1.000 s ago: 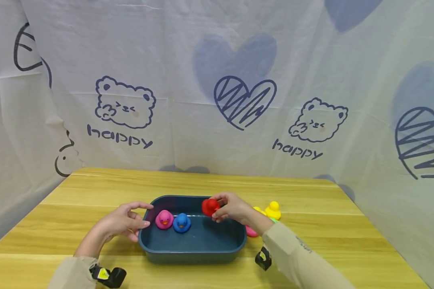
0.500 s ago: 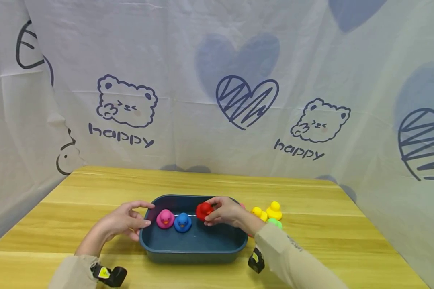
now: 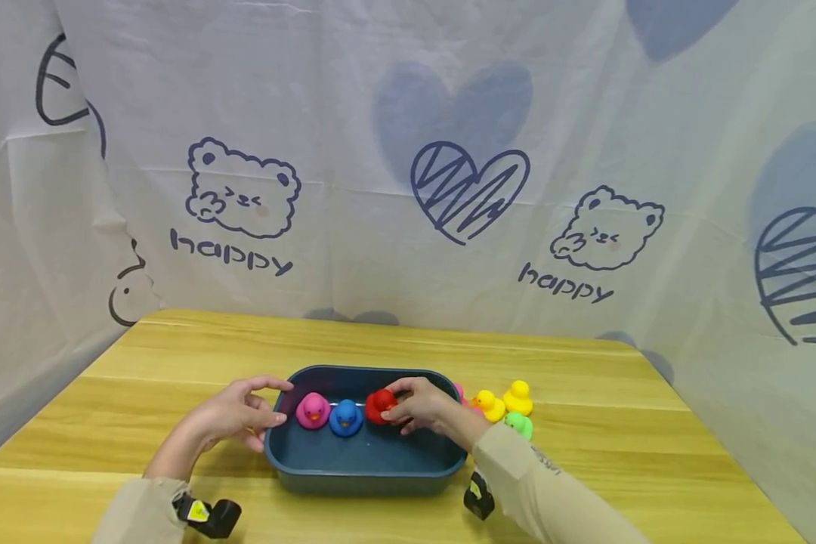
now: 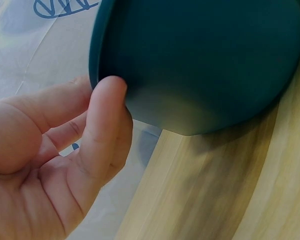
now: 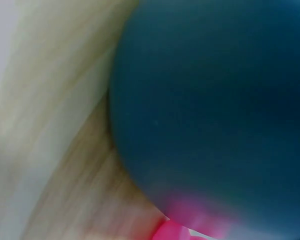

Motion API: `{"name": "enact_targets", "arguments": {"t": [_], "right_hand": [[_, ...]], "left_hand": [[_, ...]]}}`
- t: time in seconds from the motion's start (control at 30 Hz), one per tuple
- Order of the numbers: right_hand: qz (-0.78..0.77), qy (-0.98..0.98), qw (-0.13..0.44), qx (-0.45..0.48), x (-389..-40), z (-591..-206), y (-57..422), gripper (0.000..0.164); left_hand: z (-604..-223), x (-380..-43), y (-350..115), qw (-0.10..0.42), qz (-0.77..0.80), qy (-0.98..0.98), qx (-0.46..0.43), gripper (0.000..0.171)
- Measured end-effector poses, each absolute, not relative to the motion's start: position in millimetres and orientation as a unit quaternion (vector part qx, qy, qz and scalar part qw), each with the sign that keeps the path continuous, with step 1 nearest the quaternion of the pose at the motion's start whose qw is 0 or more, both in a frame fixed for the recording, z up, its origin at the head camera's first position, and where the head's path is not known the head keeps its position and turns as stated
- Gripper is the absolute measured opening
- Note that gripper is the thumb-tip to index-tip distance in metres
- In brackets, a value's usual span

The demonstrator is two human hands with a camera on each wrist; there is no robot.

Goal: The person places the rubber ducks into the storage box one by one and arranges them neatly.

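A dark blue-green plastic tub [image 3: 367, 484] stands on the table before me. My left hand [image 3: 234, 414] holds its left rim; in the left wrist view, fingertips [image 4: 110, 87] lie at the edge of the tub wall. My right hand [image 3: 425, 408] reaches in over the right side and grips a red rubber duck [image 3: 379, 406] low inside the tub. To the left of that duck sit a blue rubber duck [image 3: 345, 418] and a pink rubber duck [image 3: 313, 411]. The right wrist view shows neither the right hand nor the red duck.
Right of the tub lie two yellow ducks [image 3: 517, 398], a green duck [image 3: 519, 425] and something pink [image 3: 459, 393], partly hidden by my right hand. The wooden table [image 3: 612, 423] ends at a printed cloth [image 3: 353, 227] behind it.
My right hand has moved left and down with the red duck, bringing it close beside the blue duck. The left hand has stayed at the tub's rim.
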State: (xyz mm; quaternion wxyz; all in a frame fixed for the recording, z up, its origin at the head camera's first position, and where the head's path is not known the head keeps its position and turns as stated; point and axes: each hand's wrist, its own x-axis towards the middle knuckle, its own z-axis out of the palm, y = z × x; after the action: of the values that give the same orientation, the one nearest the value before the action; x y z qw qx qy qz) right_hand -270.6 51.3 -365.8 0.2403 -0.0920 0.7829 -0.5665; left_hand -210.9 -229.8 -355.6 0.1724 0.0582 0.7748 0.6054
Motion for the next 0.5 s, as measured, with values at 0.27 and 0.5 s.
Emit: {"name": "enact_targets", "arguments": {"t": [0.27,0.5], "right_hand": [[-0.568,0.79,0.217,-0.074,-270,-376,48,0.031],[-0.59,0.774,0.221,-0.07,-270,-378,45,0.022]], "left_hand": [[-355,-210,-229,0.171,0.605,0.775,0.063,0.053],[-355,-210,-229,0.171,0.604,0.776,0.059,0.053]]}}
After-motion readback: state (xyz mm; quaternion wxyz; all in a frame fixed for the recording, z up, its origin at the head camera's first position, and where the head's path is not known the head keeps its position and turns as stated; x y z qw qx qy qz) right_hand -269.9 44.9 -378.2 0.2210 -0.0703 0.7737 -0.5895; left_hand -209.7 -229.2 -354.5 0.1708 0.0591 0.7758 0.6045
